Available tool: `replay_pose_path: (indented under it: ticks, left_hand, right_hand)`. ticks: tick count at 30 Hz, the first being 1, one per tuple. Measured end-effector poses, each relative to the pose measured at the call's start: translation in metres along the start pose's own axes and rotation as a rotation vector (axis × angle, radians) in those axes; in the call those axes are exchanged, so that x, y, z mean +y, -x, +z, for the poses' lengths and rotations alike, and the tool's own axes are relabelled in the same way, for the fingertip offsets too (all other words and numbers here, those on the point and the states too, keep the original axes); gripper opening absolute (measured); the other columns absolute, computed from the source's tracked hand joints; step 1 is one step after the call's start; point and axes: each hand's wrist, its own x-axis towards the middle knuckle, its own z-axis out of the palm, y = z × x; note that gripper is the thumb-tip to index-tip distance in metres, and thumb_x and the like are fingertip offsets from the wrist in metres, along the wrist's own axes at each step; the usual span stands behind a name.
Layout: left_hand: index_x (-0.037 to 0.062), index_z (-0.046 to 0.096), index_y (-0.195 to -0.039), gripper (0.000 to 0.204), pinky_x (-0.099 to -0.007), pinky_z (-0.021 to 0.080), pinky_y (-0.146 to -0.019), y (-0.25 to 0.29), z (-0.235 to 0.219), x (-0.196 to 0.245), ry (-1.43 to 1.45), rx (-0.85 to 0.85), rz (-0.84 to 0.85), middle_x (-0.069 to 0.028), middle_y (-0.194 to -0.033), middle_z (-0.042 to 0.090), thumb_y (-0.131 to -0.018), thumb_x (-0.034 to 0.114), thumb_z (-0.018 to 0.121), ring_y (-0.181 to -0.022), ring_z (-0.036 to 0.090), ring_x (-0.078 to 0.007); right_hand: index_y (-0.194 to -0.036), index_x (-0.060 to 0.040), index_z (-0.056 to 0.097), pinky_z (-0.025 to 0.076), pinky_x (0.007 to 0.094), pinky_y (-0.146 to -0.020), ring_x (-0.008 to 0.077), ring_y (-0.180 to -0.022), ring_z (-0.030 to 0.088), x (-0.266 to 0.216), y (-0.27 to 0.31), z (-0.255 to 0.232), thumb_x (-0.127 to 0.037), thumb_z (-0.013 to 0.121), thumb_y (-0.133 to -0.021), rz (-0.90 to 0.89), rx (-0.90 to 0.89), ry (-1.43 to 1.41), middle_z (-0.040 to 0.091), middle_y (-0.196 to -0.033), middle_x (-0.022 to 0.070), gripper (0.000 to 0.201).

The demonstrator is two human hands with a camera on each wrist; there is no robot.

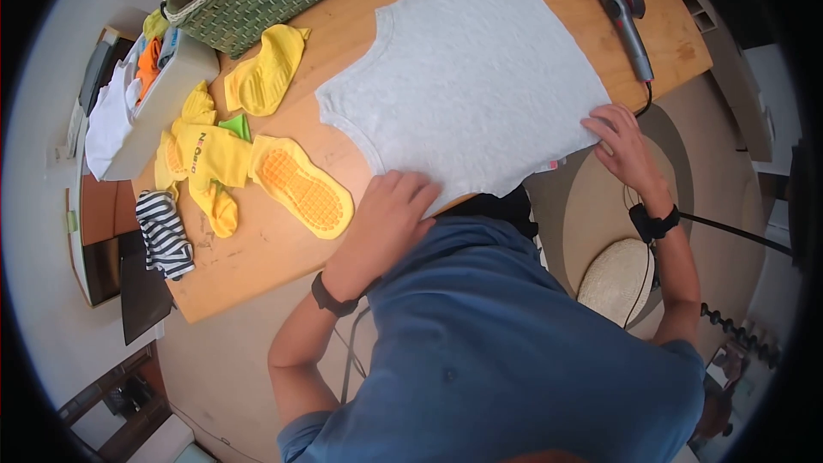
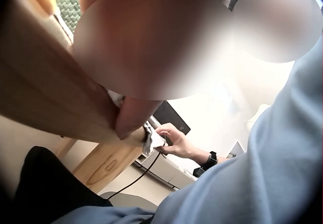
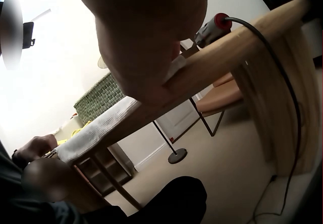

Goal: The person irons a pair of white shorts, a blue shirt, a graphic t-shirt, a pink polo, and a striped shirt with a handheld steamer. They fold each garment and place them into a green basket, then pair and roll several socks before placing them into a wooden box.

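Note:
A light grey sleeveless top [image 1: 467, 77] lies spread flat on the wooden table [image 1: 231, 283], its neck and armholes toward the left. At its near edge, close to the lower armhole, my left hand [image 1: 390, 219] grips the cloth with bent fingers; the thumb [image 2: 133, 118] shows beside the table edge. The right hand [image 1: 624, 146] pinches the near hem corner at the right, where a bit of cloth [image 2: 153, 141] hangs between thumb and fingers. My right fingertips are hidden behind the hand in the right wrist view.
Yellow socks with orange grip soles [image 1: 304, 189], a yellow garment [image 1: 214, 154] and striped cloth [image 1: 165, 236] lie at the left. A green woven basket [image 1: 257, 9] and a white bin [image 1: 184, 77] of clothes stand behind. A corded grey handheld appliance [image 1: 621, 21] lies far right.

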Motion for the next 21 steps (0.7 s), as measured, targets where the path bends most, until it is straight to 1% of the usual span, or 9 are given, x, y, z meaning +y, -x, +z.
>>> replay_pose_path:
  ticks: [5, 7, 10, 13, 14, 16, 17, 19, 21]
  left_hand:
    - [0.0052, 0.063, -0.113, 0.04, -0.04, 0.043, -0.086, 0.019, 0.008, -0.004, -0.046, 0.024, 0.01, -0.0096, -0.103, 0.058, -0.075, 0.011, 0.074, -0.097, 0.053, -0.0301]
    - [0.0053, 0.063, -0.111, 0.036, -0.0392, 0.043, -0.085, 0.027, 0.009, -0.006, -0.065, 0.035, 0.043, -0.0094, -0.1, 0.058, -0.077, 0.01, 0.073, -0.094, 0.054, -0.0298]
    - [0.0051, 0.064, -0.108, 0.031, -0.0407, 0.044, -0.086, 0.037, 0.014, -0.009, -0.03, 0.068, 0.04, -0.0099, -0.099, 0.058, -0.078, 0.007, 0.071, -0.094, 0.054, -0.0308]
    - [0.0041, 0.065, -0.107, 0.025, -0.0389, 0.047, -0.082, 0.043, -0.002, -0.012, 0.2, 0.087, -0.014, -0.0106, -0.099, 0.059, -0.082, 0.004, 0.068, -0.093, 0.057, -0.0291]
    - [0.0036, 0.064, -0.107, 0.024, -0.0375, 0.048, -0.08, 0.043, -0.013, -0.013, 0.273, 0.069, -0.074, -0.0109, -0.1, 0.059, -0.084, 0.004, 0.067, -0.093, 0.058, -0.0282]
    - [0.0024, 0.064, -0.109, 0.022, -0.0348, 0.05, -0.077, 0.038, -0.037, -0.018, 0.419, 0.031, -0.189, -0.0115, -0.102, 0.061, -0.087, 0.003, 0.066, -0.091, 0.06, -0.0264]
    - [0.0008, 0.063, -0.113, 0.024, -0.03, 0.05, -0.073, 0.033, -0.045, -0.024, 0.337, 0.102, -0.163, -0.0122, -0.101, 0.063, -0.089, 0.004, 0.066, -0.084, 0.062, -0.0221]
    - [-0.0005, 0.063, -0.116, 0.029, -0.03, 0.05, -0.074, 0.011, -0.072, -0.031, 0.346, 0.094, -0.347, -0.0131, -0.094, 0.064, -0.09, 0.009, 0.067, -0.081, 0.062, -0.0207]
    - [-0.0016, 0.063, -0.118, 0.031, -0.0314, 0.05, -0.072, -0.013, -0.08, -0.067, 0.279, 0.15, -0.33, -0.0139, -0.087, 0.064, -0.09, 0.013, 0.067, -0.079, 0.061, -0.0196]
  right_hand:
    - [-0.103, -0.0043, 0.064, 0.047, 0.0433, -0.09, 0.0321, -0.096, 0.058, 0.009, 0.009, 0.009, 0.009, 0.066, -0.065, -0.053, 0.095, -0.01, 0.059, -0.099, 0.0107, 0.04]
    - [-0.098, -0.0031, 0.064, 0.047, 0.0421, -0.086, 0.0319, -0.092, 0.059, 0.01, 0.01, 0.005, 0.008, 0.066, -0.066, -0.072, 0.095, -0.036, 0.06, -0.094, 0.0104, 0.034]
    - [-0.094, -0.0018, 0.063, 0.048, 0.0389, -0.082, 0.0337, -0.086, 0.059, -0.001, 0.007, -0.008, 0.007, 0.062, -0.068, 0.009, 0.002, -0.177, 0.06, -0.089, 0.0116, 0.027]
    - [-0.097, -0.0004, 0.063, 0.048, 0.0339, -0.076, 0.0264, -0.082, 0.06, -0.003, -0.002, -0.029, 0.004, 0.057, -0.076, 0.12, -0.145, -0.353, 0.061, -0.088, 0.0103, 0.023]
    - [-0.098, -0.0005, 0.063, 0.048, 0.0324, -0.075, 0.0227, -0.081, 0.06, -0.001, -0.007, -0.031, 0.002, 0.056, -0.078, 0.2, -0.127, -0.455, 0.062, -0.089, 0.0087, 0.021]
    - [-0.1, -0.0007, 0.063, 0.047, 0.0295, -0.073, 0.0152, -0.08, 0.059, 0.012, -0.029, -0.035, -0.002, 0.053, -0.084, 0.359, -0.085, -0.66, 0.063, -0.09, 0.0055, 0.019]
    - [-0.101, -0.0005, 0.064, 0.047, 0.0282, -0.074, 0.0118, -0.082, 0.058, 0.018, -0.05, -0.041, -0.006, 0.053, -0.088, 0.344, -0.081, -0.63, 0.062, -0.09, 0.0037, 0.018]
    - [-0.105, -0.0013, 0.063, 0.046, 0.0255, -0.074, 0.0071, -0.085, 0.055, 0.045, -0.101, -0.042, -0.011, 0.053, -0.092, 0.312, -0.055, -0.62, 0.061, -0.092, 0.0, 0.019]
    - [-0.107, -0.0017, 0.062, 0.044, 0.0244, -0.075, 0.0069, -0.087, 0.054, 0.074, -0.154, -0.025, -0.013, 0.055, -0.093, 0.315, -0.024, -0.704, 0.059, -0.093, -0.0008, 0.02]
